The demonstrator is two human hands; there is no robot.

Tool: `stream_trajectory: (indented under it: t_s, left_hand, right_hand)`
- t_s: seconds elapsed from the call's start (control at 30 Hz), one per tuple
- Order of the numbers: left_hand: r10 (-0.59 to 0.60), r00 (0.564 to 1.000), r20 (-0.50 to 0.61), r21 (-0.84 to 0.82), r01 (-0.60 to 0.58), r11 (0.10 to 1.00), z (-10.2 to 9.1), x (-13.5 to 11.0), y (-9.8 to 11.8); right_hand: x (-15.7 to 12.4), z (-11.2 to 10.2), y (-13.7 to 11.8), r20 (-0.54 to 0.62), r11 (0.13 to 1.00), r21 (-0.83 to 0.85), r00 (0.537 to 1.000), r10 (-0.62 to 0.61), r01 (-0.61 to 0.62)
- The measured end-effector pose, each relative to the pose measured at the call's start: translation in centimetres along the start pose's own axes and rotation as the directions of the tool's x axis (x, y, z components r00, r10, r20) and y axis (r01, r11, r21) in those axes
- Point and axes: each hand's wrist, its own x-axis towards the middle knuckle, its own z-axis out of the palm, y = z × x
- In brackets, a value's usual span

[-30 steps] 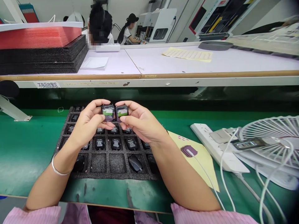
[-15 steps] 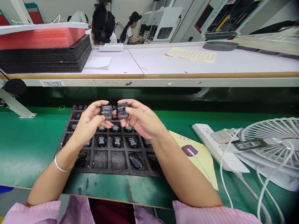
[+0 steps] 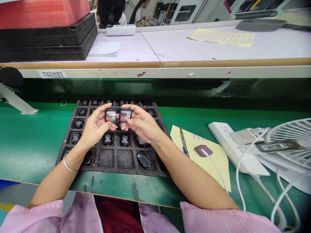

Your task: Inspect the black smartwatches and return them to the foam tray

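Observation:
My left hand is closed around the edges of a square black smartwatch body with no strap, its screen lit in colour. Close beside it, my right hand grips a second watch body between thumb and fingers, its screen lit too. Both screens face me, held side by side above a black foam tray. Many of the tray's pockets hold black watch bodies with pale printed text showing. In the front row, one dark piece lies tilted in its pocket; two pockets beside it are bare.
Right of the tray, yellow paper carries a pen and a purple pad with a white cable. Beyond are a white power strip and a fan. A shelf with foam slabs spans the back.
My view has tipped down and a little left. The two watch screens now face me more directly and look brighter. Both hands keep hold of their watches.

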Motion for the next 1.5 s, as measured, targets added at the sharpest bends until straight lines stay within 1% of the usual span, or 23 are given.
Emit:
stream_trajectory:
  t_s: [0.13,0.37,0.43,0.6,0.93,1.1,1.23,1.37,1.5]
  left_hand:
    - [0.062,0.998,-0.001,0.03,-0.062,0.998,0.0,0.1,-0.5]
    - [0.149,0.987,-0.06,0.073,-0.144,0.987,0.0,0.1,-1.2]
    - [0.142,0.987,-0.076,0.081,-0.136,0.987,0.1,-0.1,-1.0]
    - [0.081,0.988,-0.129,0.083,-0.071,0.994,0.5,-0.6,-0.2]
    - [0.063,0.993,-0.103,0.081,-0.054,0.995,0.8,-0.8,0.0]
    - [0.09,0.99,-0.105,0.08,-0.081,0.993,1.0,-0.9,0.0]
    - [0.089,0.99,-0.111,0.099,-0.078,0.992,0.9,-0.9,-0.1]
    - [0.086,0.992,-0.096,0.095,-0.077,0.992,0.7,-0.9,-0.4]
    - [0.072,0.994,-0.088,0.101,-0.064,0.993,0.5,-0.9,-0.6]
  right_hand:
    - [0.0,-0.1,0.0,0.002,1.0,-0.018,1.0,-0.02,0.02]
    - [-0.1,0.0,0.3,0.026,0.999,-0.039,0.999,-0.02,0.021]
    - [-0.2,0.0,0.3,0.024,0.999,-0.045,1.0,-0.017,0.018]
    - [-0.3,0.1,0.3,0.004,0.998,-0.061,1.0,-0.003,0.003]
    - [-0.4,0.1,0.5,0.019,0.999,-0.052,1.0,-0.004,0.005]
    - [-0.5,0.0,0.7,0.019,0.997,-0.074,1.0,0.001,0.001]
    - [-0.5,-0.2,0.8,0.012,0.997,-0.082,1.0,0.01,-0.009]
    - [-0.5,-0.3,0.8,0.026,0.998,-0.058,1.0,0.002,0.0]
    - [-0.5,-0.3,0.8,0.022,0.997,-0.071,1.0,0.015,-0.013]
